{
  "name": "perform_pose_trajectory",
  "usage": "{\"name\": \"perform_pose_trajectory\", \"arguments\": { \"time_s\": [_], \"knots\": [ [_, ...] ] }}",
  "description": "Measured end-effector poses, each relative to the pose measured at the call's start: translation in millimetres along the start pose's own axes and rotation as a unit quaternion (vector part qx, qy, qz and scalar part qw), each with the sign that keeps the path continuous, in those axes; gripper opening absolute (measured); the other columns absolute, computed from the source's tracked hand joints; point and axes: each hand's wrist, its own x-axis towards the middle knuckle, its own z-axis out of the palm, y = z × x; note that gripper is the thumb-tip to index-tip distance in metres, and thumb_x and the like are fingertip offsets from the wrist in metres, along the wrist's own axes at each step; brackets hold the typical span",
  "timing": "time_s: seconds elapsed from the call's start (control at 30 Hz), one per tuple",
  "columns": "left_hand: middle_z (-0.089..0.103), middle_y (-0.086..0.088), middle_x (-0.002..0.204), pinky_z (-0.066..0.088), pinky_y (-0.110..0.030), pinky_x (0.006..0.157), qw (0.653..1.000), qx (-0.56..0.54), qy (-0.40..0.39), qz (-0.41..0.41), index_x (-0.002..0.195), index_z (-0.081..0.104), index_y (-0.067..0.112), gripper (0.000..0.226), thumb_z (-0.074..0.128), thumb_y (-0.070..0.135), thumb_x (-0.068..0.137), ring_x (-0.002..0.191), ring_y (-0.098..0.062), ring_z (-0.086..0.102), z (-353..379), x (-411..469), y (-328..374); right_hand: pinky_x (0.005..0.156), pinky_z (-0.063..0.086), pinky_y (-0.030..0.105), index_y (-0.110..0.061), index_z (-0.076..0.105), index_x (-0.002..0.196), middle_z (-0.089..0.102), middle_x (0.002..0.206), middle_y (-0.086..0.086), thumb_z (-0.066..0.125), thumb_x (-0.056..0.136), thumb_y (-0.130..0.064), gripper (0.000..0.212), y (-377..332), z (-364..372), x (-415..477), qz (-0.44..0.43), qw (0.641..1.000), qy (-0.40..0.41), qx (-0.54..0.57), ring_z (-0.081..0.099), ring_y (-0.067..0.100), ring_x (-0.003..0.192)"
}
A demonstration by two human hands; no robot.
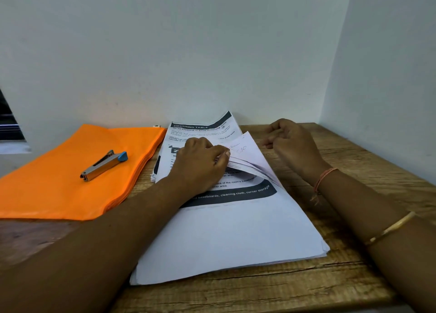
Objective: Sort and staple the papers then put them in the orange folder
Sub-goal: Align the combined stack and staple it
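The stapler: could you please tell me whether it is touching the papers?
Apart. The head view shows the stapler lying on the folder, with a stretch of bare orange folder between it and the papers.

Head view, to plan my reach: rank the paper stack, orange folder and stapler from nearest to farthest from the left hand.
1. paper stack: directly under the left hand, which grips its pages.
2. orange folder: just left of the stack.
3. stapler: farther left, lying on the folder.
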Motion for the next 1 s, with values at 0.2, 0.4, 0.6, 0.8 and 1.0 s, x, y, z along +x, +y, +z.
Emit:
{"name": "perform_pose_trajectory", "arguments": {
  "time_s": [0.2, 0.4, 0.6, 0.8, 1.0],
  "knots": [
    [0.049, -0.001, 0.126, 0.026, -0.036, 0.1, 1.0, -0.002, 0.013, -0.003, 0.127, 0.055, 0.029, 0.041, 0.029, 0.042, 0.099, 0.123, -0.02, 0.031, -0.1, -0.1, -0.3, 0.083, 0.054, 0.04, -0.016, 0.059, 0.08, 0.072, 0.085, 0.011, 0.055, 0.078, 0.004, 0.021, 0.6, 0.0, 1.8, 0.027, 0.999, -0.012, -0.02, 0.067, 0.026, 0.086],
    [0.049, -0.001, 0.127, 0.026, -0.037, 0.1, 1.0, -0.002, 0.014, -0.007, 0.126, 0.056, 0.028, 0.04, 0.029, 0.042, 0.099, 0.124, -0.021, 0.031, 0.6, 0.5, -0.3, 0.083, 0.055, 0.043, -0.023, 0.057, 0.074, 0.072, 0.085, 0.013, 0.062, 0.076, 0.001, 0.024, 3.8, 1.9, 1.9, 0.037, 0.999, -0.012, -0.02, 0.068, 0.031, 0.086],
    [0.048, -0.001, 0.13, 0.025, -0.037, 0.102, 1.0, -0.003, 0.01, -0.009, 0.128, 0.054, 0.028, 0.041, 0.029, 0.041, 0.099, 0.126, -0.021, 0.03, -0.4, 0.8, 0.6, 0.086, 0.054, 0.043, -0.023, 0.057, 0.074, 0.072, 0.084, 0.008, 0.064, 0.077, 0.001, 0.025, 4.2, 2.3, 3.2, 0.034, 0.999, -0.02, -0.003, 0.069, 0.024, 0.084],
    [0.029, -0.003, 0.148, 0.018, -0.041, 0.109, 1.0, -0.002, 0.008, -0.019, 0.129, 0.053, 0.032, 0.038, 0.031, 0.042, 0.099, 0.138, -0.022, 0.016, 1.6, 0.6, -0.4, 0.085, 0.054, 0.04, -0.019, 0.056, 0.075, 0.071, 0.076, 0.002, 0.043, 0.079, 0.007, 0.029, 1.4, 3.7, 1.1, 0.024, 0.999, -0.024, 0.027, 0.067, 0.019, 0.078],
    [0.031, 0.009, 0.151, 0.01, -0.044, 0.112, 1.0, -0.01, -0.018, 0.001, 0.121, 0.054, 0.028, 0.036, 0.027, 0.04, 0.1, 0.144, -0.014, 0.009, 4.1, 3.1, -2.3, 0.073, 0.056, 0.025, -0.007, 0.059, 0.087, 0.069, 0.071, 0.006, 0.037, 0.08, 0.013, 0.031, -3.9, 3.3, -3.5, -0.004, 0.995, -0.049, 0.081, 0.065, 0.019, 0.069]
  ]
}}
